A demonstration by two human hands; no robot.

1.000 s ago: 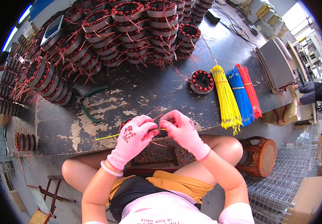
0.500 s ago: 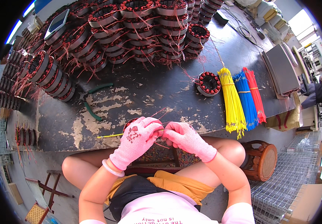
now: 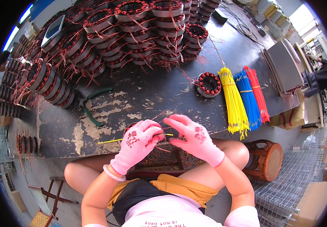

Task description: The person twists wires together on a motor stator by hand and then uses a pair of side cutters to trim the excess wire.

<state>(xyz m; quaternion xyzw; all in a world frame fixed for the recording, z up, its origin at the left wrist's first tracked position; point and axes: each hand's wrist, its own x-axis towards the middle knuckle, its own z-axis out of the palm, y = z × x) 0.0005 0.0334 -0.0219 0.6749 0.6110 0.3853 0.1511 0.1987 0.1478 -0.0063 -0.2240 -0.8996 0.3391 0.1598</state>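
Both my hands wear pink gloves and meet at the near edge of the dark worktable [image 3: 140, 94]. My left hand [image 3: 137, 145] pinches a thin yellow sleeve tube [image 3: 110, 141] that sticks out to the left. My right hand [image 3: 193, 137] closes its fingers on the thin copper wire ends beside it. Between and under the hands sits a round motor stator [image 3: 131, 126] with copper windings, mostly hidden by the gloves.
Stacks of wound stators [image 3: 133, 34] fill the far and left table. A single stator [image 3: 209, 84] lies beside yellow [image 3: 233, 102], blue [image 3: 248, 98] and red [image 3: 258, 94] tube bundles. Green-handled pliers [image 3: 91, 106] lie to the left. A wooden stool [image 3: 265, 160] stands at my right.
My hands stay together at the table edge; the fingers have shifted slightly along the yellow tube and wires. The view has tilted a little.
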